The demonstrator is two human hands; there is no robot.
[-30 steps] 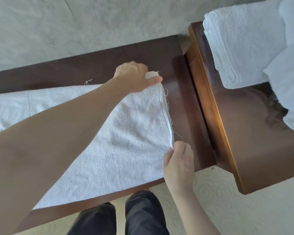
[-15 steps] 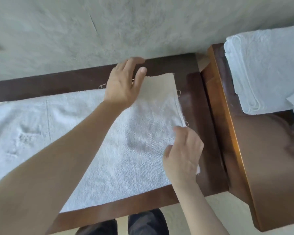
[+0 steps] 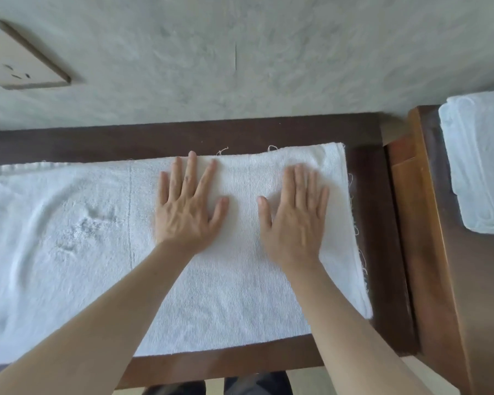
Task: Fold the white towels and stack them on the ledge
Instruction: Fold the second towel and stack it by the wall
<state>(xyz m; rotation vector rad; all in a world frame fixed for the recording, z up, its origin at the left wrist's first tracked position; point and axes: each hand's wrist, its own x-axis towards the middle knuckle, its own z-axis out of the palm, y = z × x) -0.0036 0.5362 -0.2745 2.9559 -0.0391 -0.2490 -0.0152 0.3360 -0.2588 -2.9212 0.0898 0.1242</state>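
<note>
A white towel (image 3: pixel 231 297) lies spread along a dark wooden bench (image 3: pixel 380 223), its right end folded over so a doubled layer runs from a seam near the middle to the frayed right edge. My left hand (image 3: pixel 187 208) presses flat on that doubled part, fingers straight and spread. My right hand (image 3: pixel 295 215) lies flat beside it, closer to the frayed edge. A folded white towel (image 3: pixel 479 166) rests on the higher brown ledge (image 3: pixel 428 252) at the right.
A grey textured wall (image 3: pixel 240 58) rises directly behind the bench, with a beige socket plate (image 3: pixel 17 58) at the upper left. The ledge's edge stands just right of the bench end. Dark trouser legs (image 3: pixel 254 384) show below the bench's front edge.
Both hands let go of the towel's right-end corners they were pinching and now lie flat on the folded layer. The view has swung left and up toward the wall.
</note>
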